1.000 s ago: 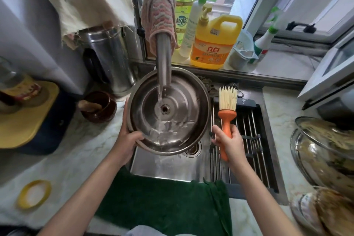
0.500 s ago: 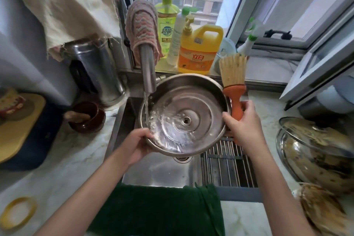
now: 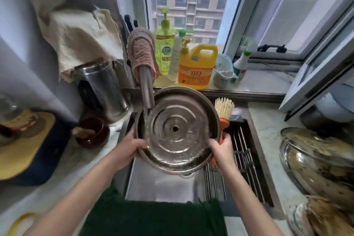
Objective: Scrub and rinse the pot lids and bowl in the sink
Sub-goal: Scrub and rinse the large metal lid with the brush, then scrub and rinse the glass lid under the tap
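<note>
A round steel pot lid [image 3: 177, 130], underside facing me, is held tilted over the sink [image 3: 164, 186]. My left hand [image 3: 127, 148] grips its lower left rim. My right hand [image 3: 222, 149] holds the lower right rim and also clasps the orange handle of a scrub brush [image 3: 224, 110], whose pale bristles stick up behind the lid. Water runs from the faucet [image 3: 146, 90] onto the lid's left side.
A glass lid [image 3: 314, 151] over a steel bowl sits on the right counter. A metal rack [image 3: 243, 159] spans the sink's right half. Detergent bottles [image 3: 195, 67] line the windowsill. A steel kettle [image 3: 103, 86], a brown cup [image 3: 93, 132] and a green towel [image 3: 153, 218] are nearby.
The lid has shifted so the water now hits its left edge. My right hand dropped lower and now holds the lid's rim along with the brush.
</note>
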